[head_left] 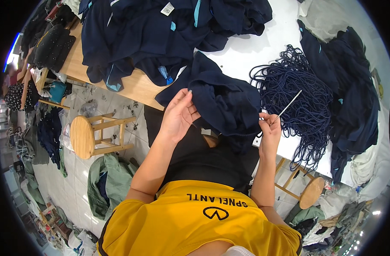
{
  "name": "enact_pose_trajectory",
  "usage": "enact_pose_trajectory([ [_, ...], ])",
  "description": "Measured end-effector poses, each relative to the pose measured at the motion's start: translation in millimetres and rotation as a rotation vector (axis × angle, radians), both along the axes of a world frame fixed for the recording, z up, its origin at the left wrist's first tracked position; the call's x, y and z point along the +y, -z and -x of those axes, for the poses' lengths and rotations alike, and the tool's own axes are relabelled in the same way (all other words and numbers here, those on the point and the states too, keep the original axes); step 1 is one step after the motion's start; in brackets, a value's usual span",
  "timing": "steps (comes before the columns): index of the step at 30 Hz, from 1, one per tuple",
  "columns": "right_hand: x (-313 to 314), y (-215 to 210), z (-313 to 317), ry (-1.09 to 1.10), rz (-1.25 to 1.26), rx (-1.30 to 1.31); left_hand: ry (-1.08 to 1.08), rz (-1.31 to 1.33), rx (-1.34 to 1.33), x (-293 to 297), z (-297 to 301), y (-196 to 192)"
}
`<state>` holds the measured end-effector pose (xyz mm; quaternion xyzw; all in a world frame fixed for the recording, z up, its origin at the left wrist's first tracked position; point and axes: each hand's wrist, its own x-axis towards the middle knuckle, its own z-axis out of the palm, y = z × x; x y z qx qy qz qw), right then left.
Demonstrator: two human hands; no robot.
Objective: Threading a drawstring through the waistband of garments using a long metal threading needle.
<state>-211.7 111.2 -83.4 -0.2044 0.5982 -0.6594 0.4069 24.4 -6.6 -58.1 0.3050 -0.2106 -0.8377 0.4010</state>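
your left hand lies on the navy garment at the near edge of the table, fingers spread and curved over a fold, pressing the cloth more than pinching it. your right hand is clenched on the near end of a thin metal rod, which slants up and away over the heap of navy cord just beside the garment.

the step looks like feeding the rod into the garment's hem or channel. to do it well, keep the left hand flat and firm so the fold stays open and does not slide off the table edge toward your lap. hold the rod low and close to the cloth, and turn its tip toward the opening before you push; i cannot tell from here where that opening is, as the folds hide it. pull one strand clear of the cord heap, since the loops lie tangled and could drag. the other navy clothes piled further back lie well apart and need no moving.
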Motion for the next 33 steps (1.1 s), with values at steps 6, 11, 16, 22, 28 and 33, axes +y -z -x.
enact_pose_trajectory([
  [6, -2, -7, -12, -0.121, 0.000, 0.041, 0.062, 0.067, -0.073, 5, 3, -2],
  [11, -4, -10, -20, -0.228, -0.002, 0.174, 0.064, 0.126, -0.293, 6, 1, -6],
  [16, -5, -5, -26, -0.343, 0.050, 0.378, -0.027, 1.200, -1.322, 2, 8, -8],
  [22, -8, -14, -42, -0.506, -0.014, 1.010, 0.138, 1.687, -1.282, -30, 33, 5],
  [28, 5, -2, -76, -0.406, -0.112, 1.283, 0.245, 1.260, -1.125, -48, 67, 27],
  [33, 2, 18, -49, -0.276, -0.192, 0.986, -0.390, 0.520, -0.543, -77, 38, 27],
])
